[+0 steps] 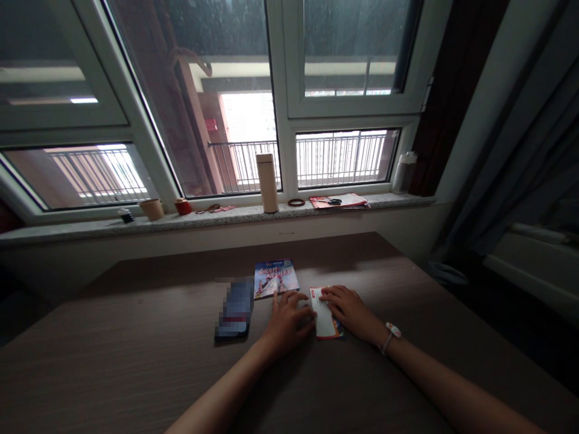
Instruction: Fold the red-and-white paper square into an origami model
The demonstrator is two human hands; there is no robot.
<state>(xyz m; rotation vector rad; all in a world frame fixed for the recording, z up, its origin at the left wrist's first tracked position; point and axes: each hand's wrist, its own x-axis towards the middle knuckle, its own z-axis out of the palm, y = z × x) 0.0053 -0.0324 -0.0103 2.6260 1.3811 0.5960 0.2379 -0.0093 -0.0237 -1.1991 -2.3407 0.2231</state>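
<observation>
On the brown table lies a white leaflet with red and orange edges (322, 319), between my two hands. My right hand (351, 308) rests with its fingers stretched over the leaflet's upper right part; a bracelet (391, 331) circles that wrist. Just left of the leaflet is my left hand (289, 320), fingers apart and slightly bent, the thumb side at the leaflet's left edge. Its outer fingertips reach the lower edge of a blue printed flyer (275, 277). Neither hand grips anything. Left of the flyer a phone (234, 310) lies flat, its screen blurred out.
Behind the table (136, 337), a stone windowsill (226, 218) carries a beige thermos (268, 184), a paper cup (152, 209), a small red container (183, 207), a bead bracelet (296, 203), scissors (333, 201) on papers, and a pale bottle (404, 173). Curtains hang at right.
</observation>
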